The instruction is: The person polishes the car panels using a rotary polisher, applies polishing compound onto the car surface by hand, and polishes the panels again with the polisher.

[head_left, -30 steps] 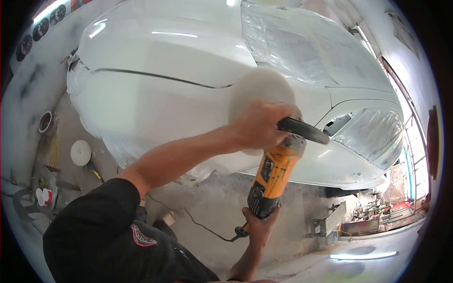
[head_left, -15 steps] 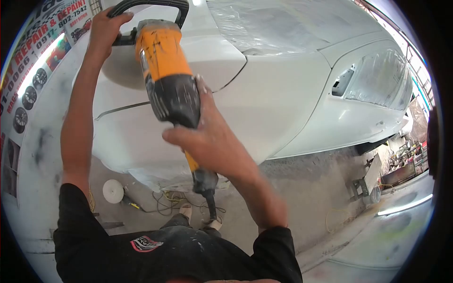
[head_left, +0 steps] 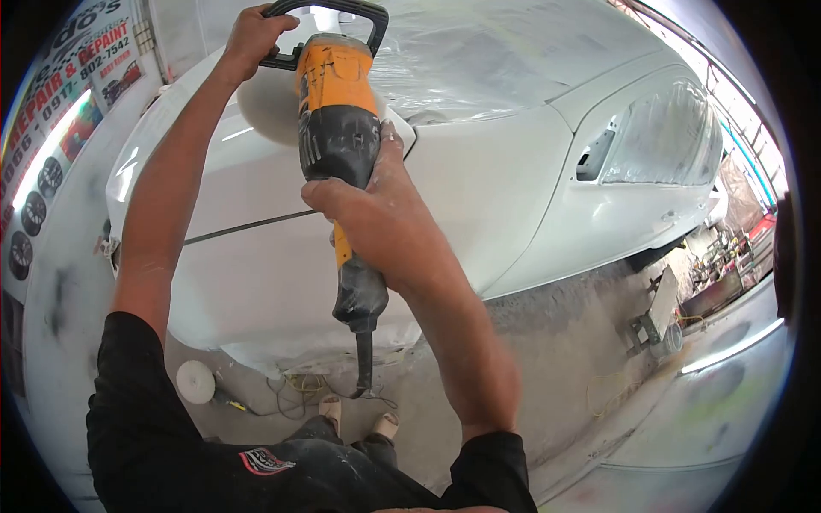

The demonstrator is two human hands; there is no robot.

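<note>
Polisher (head_left: 340, 90), orange and black, stands in the upper middle of the frame, held between your two hands. Your left grip (head_left: 254, 41), near the top edge of the frame, is closed around the near side of the black loop handle (head_left: 379, 24), just left of the tool's head. Your right grip (head_left: 385, 214), in the middle of the frame, is clamped on the tool's body, with its thumb and fingers spread around the narrow part below the black housing. So the head lies just right of your left grip, and the rear end hangs below your right one.

The casing looks hard and smooth, its orange part scuffed with dark marks and its black part dusted pale. A round, whitish pad (head_left: 267, 109) shows behind the head, over the car's hood; you cannot tell from here whether it touches the paint. The car body (head_left: 479, 184) is pale, curved and softly glossy, with a dark seam running across at centre left. Wrinkled clear film (head_left: 487, 56) covers the windshield at upper right. A thick black cord (head_left: 365, 363) drops toward the grey, dusty floor (head_left: 547, 368), where another white disc (head_left: 196, 382) lies at lower left.
</note>
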